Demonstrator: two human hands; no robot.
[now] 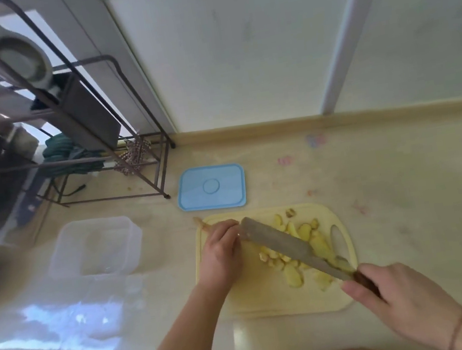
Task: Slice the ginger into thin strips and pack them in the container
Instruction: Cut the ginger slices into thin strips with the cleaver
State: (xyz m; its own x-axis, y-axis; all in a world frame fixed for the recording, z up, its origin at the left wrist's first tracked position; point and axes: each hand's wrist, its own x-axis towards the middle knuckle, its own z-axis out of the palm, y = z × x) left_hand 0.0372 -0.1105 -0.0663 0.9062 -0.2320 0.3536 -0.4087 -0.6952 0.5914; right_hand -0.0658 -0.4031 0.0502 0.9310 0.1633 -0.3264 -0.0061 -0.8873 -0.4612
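Your right hand (398,296) is gripping the dark handle of the long grey-bladed knife (288,248), and the blade is lying slantwise across the pale yellow plastic cutting board (260,296), its tip reaching up to your left hand (223,251). That left hand is curling its fingers down at the board's upper left corner, apparently pinning a bit of ginger there, though what it is pressing is hidden under the knuckles. The yellow ginger slices (298,250) are lying scattered on the right half of the board, some under the blade, none yet cut into strips. You are working with the tip almost against your fingertips, so a slip on a wet slice could nick them; keep them tucked. Loose slices could also roll off the board's right edge when the blade sweeps. The clear rectangular plastic container (97,248) is sitting to the left on the beige countertop (389,181), well apart, so strips may be dropping during transfer; its light blue lid (212,186) is lying beyond the board
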